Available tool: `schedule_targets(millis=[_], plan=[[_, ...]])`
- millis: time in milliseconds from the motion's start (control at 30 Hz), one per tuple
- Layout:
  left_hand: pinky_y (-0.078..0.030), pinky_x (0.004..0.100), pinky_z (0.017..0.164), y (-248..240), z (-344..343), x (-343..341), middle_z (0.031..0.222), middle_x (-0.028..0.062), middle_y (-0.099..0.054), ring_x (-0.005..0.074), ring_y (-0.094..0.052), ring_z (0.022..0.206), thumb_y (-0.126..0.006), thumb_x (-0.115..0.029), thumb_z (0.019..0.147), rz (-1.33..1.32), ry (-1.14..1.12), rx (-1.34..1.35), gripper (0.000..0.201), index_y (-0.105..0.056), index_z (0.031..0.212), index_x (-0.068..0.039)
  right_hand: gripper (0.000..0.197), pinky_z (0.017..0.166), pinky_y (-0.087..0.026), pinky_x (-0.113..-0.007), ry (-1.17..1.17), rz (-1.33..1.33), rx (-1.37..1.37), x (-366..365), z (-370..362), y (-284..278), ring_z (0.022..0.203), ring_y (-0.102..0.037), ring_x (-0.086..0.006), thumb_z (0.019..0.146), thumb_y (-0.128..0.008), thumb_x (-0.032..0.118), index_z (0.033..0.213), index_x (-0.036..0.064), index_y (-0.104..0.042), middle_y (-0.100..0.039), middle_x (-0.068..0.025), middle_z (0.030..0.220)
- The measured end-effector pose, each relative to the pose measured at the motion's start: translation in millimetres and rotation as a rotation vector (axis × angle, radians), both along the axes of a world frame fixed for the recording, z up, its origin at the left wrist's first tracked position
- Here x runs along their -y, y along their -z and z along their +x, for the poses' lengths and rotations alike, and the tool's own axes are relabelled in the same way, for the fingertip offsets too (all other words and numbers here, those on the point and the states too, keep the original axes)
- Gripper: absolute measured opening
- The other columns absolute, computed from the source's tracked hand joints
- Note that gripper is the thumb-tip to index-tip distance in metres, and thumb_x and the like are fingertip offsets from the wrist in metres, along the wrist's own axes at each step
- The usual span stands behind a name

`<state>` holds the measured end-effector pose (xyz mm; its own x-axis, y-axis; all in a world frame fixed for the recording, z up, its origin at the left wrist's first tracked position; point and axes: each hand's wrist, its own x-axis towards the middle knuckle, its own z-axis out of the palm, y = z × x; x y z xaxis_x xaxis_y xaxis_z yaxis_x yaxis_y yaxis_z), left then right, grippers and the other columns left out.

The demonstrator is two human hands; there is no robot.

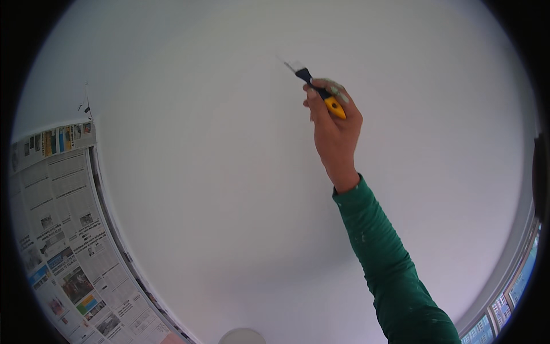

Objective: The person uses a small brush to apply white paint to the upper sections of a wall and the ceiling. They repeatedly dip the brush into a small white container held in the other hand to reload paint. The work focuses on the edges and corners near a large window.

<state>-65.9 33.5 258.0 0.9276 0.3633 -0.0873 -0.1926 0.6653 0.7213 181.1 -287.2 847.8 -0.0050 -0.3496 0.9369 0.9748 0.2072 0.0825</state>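
My right hand (pixel 335 123) reaches up from the lower right in a green sleeve (pixel 384 258) with small pale specks on it. Its fingers are closed around the black and yellow handle of a putty knife (pixel 335 107). The thin blade points up and left against the white painted surface (pixel 212 160); whether its edge touches that surface I cannot tell. A pale greenish smear coats part of a finger. My left hand is out of the picture.
Sheets of newspaper (pixel 63 229) cover a panel on the left, beside a dark-edged frame. Short loose wires (pixel 87 109) stick out above its corner. A pale round object (pixel 243 336) shows at the lower edge. A window (pixel 498 312) lies at the lower right.
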Motion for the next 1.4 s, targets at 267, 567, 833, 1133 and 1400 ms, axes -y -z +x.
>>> schedule_targets(millis=[267, 567, 833, 1133, 1400], plan=[[-0.051, 0.047, 0.104, 4, -56, -3, 0.133, 0.0195, -0.062, 0.0319, -0.062, 0.12, -0.059, -0.023, 0.089, 0.148, -0.136, 0.02, 0.062, -0.048, 0.142, 0.006, 0.025, 0.076, -0.056, -0.037, 0.422, 0.16, 0.182, -19, 34, -171, 0.08, -0.069, -0.0297, 0.093, -0.061, 0.01, 0.113, -0.003, -0.068, -0.07, -0.0194, 0.096], [-0.053, 0.0464, 0.101, 13, -81, -1, 0.135, 0.019, -0.061, 0.0316, -0.062, 0.12, -0.058, -0.024, 0.089, 0.196, -0.2, 0.006, 0.063, -0.047, 0.144, 0.006, 0.028, 0.085, -0.057, -0.043, 0.527, 0.249, 0.21, -12, 66, -226, 0.095, -0.07, -0.0395, 0.092, -0.059, 0.009, 0.114, -0.0064, -0.068, -0.069, -0.0258, 0.106], [-0.054, 0.0459, 0.099, 16, -89, -1, 0.136, 0.0186, -0.06, 0.0314, -0.062, 0.12, -0.057, -0.025, 0.089, 0.214, -0.218, -0.005, 0.065, -0.046, 0.145, 0.006, 0.029, 0.086, -0.056, -0.044, 0.591, 0.262, 0.191, -14, 66, -236, 0.095, -0.069, -0.04, 0.092, -0.058, 0.011, 0.114, -0.0059, -0.068, -0.069, -0.026, 0.103], [-0.055, 0.0454, 0.096, 9, -109, 7, 0.138, 0.0182, -0.058, 0.0311, -0.061, 0.12, -0.056, -0.026, 0.089, 0.264, -0.259, -0.007, 0.066, -0.044, 0.146, 0.006, 0.029, 0.086, -0.055, -0.048, 0.598, 0.303, 0.107, -19, 61, -251, 0.095, -0.068, -0.0433, 0.091, -0.058, 0.013, 0.112, -0.0045, -0.069, -0.07, -0.0276, 0.102], [-0.056, 0.0449, 0.094, 10, -144, 18, 0.14, 0.0178, -0.057, 0.0308, -0.061, 0.121, -0.055, -0.027, 0.089, 0.377, -0.337, -0.038, 0.068, -0.043, 0.148, 0.006, 0.033, 0.092, -0.052, -0.049, 0.578, 0.194, 0.042, -22, 51, -245, 0.103, -0.064, -0.0443, 0.093, -0.054, 0.009, 0.12, -0.0081, -0.062, -0.063, -0.0307, 0.113]])
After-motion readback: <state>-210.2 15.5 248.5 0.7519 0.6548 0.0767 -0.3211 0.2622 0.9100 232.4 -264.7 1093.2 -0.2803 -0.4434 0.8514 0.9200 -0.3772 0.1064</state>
